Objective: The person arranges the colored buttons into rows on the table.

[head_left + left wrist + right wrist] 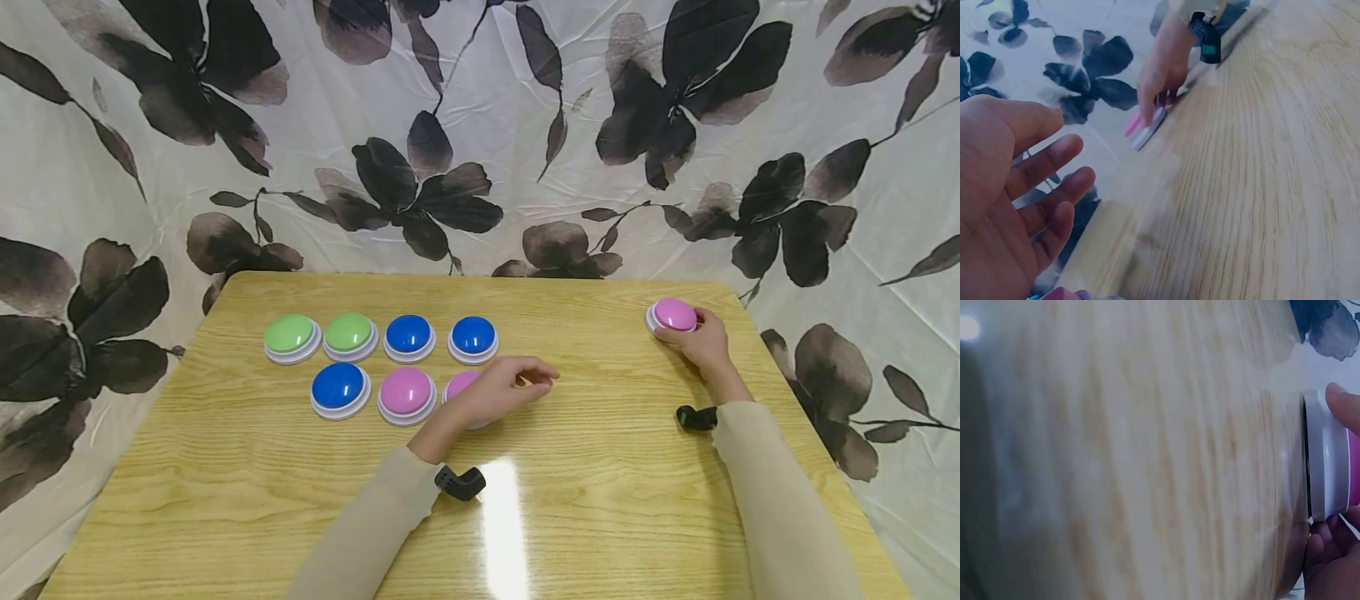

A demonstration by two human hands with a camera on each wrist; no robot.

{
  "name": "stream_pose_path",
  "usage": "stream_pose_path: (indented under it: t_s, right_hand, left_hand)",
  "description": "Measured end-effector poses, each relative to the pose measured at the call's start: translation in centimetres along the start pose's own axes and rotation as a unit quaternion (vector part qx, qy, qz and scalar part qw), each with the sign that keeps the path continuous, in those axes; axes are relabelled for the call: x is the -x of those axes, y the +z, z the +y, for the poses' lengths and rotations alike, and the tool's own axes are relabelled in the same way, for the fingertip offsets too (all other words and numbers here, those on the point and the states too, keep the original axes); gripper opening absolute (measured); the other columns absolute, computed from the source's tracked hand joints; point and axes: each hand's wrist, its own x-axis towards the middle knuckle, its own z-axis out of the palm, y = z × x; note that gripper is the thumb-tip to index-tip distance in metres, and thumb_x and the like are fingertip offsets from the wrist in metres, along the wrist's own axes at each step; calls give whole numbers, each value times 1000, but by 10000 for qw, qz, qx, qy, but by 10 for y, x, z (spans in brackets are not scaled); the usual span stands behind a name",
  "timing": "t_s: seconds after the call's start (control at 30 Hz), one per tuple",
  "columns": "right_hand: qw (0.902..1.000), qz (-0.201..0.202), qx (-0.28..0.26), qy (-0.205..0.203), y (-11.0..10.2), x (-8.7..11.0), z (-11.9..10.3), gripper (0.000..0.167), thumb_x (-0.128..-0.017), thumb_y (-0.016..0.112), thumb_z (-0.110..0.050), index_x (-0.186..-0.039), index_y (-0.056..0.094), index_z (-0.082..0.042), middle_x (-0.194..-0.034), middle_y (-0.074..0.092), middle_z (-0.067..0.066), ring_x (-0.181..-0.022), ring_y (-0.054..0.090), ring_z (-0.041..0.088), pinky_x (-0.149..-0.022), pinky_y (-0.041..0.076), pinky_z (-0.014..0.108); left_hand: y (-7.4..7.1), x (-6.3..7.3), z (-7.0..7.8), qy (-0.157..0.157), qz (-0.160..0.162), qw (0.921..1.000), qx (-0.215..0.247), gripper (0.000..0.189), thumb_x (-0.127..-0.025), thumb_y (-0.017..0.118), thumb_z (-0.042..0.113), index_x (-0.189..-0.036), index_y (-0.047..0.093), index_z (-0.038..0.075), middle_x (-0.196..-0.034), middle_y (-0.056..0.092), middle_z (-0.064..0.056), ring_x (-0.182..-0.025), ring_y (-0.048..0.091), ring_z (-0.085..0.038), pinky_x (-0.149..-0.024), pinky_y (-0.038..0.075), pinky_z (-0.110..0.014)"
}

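At the right side of the table, my right hand point(705, 340) grips a pink push button point(675, 314) by its white base. In the right wrist view, the thumb and fingers lie on opposite sides of that white base point(1327, 465). My left hand point(504, 390) holds nothing, its fingers loosely bent. From the head view it partly hides a second pink push button point(459, 383). A third pink push button point(405, 391) sits just left of it. In the left wrist view, the left hand's fingers point(1054, 165) are spread slightly apart.
Two green push buttons point(288, 334) and two blue ones point(408, 335) form a back row on the wooden table point(592, 492). Another blue push button point(337, 386) begins the front row. A floral cloth point(540, 175) hangs behind and beside the table.
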Motion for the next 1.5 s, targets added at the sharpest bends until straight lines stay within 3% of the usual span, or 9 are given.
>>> stream_pose_path:
  t_s: [0.47,0.7,0.9,1.2,1.5]
  right_hand:
    - [9996,-70,219,187,-1,-3,0,95,-77,83,-29,-147,29,6,-144,37,29,-132,37,41,-109,30,50]
    - [9998,-89,178,95,-2,-2,2,97,-75,85,-31,-146,31,7,-142,39,29,-129,39,40,-108,32,49]
    - [9996,-209,168,-20,-3,3,-1,98,-75,85,-35,-147,32,4,-139,42,27,-123,41,37,-106,34,49]
    - [9978,-413,244,-453,1,16,-11,95,-74,85,-40,-145,37,1,-139,42,23,-120,42,35,-102,35,50]
    - [9899,-447,437,-1271,6,32,-26,85,-75,86,-29,-140,42,4,-133,46,24,-114,46,38,-94,39,49]
  left_hand:
    - [5,-16,3,-24,43,9996,268,26,-97,61,15,-119,66,2,-102,67,1,-93,60,-10,-78,51,-27]
    - [6,-19,2,-185,73,9988,448,28,-97,61,12,-120,65,-2,-104,68,-6,-91,60,-11,-74,50,-25]
    - [8,-24,-2,-268,129,9983,507,27,-97,61,14,-120,65,0,-101,67,-2,-90,60,-12,-76,50,-26]
    - [11,-33,-7,-338,129,9983,452,30,-98,60,19,-123,64,2,-100,65,1,-90,59,-14,-78,49,-27]
    - [12,-41,-7,-307,178,9984,450,31,-99,58,18,-125,63,1,-103,65,0,-94,59,-13,-85,48,-30]
